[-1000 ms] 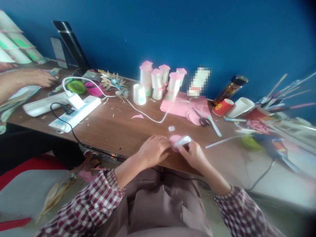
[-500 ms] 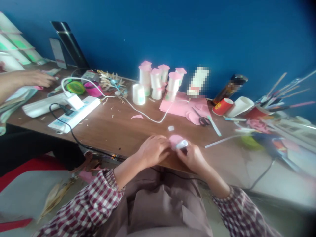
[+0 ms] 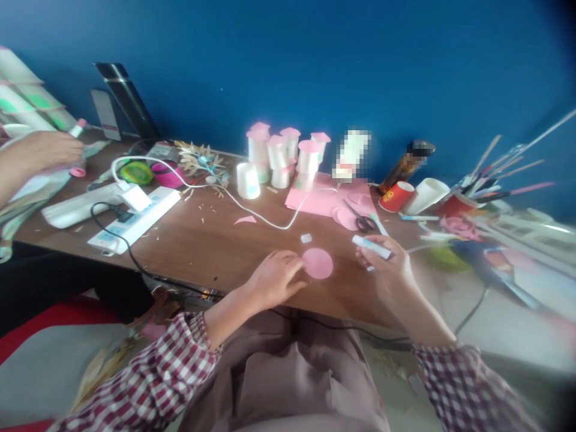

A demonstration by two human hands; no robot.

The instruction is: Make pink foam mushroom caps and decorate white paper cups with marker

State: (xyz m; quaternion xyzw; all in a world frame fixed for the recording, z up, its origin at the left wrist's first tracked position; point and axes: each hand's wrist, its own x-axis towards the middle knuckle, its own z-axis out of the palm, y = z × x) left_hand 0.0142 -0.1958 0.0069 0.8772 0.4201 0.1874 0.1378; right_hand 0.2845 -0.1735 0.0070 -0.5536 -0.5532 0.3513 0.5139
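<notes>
Left hand (image 3: 275, 276) at disc (image 3: 318, 264), lower centre, fingers slightly apart: press edge flat. Right hand (image 3: 393, 264): fingers clamped on tube (image 3: 369, 245).

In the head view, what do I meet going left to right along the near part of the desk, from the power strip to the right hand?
White power strip → left hand → pink paper circle → right hand holding the glue stick.
</notes>
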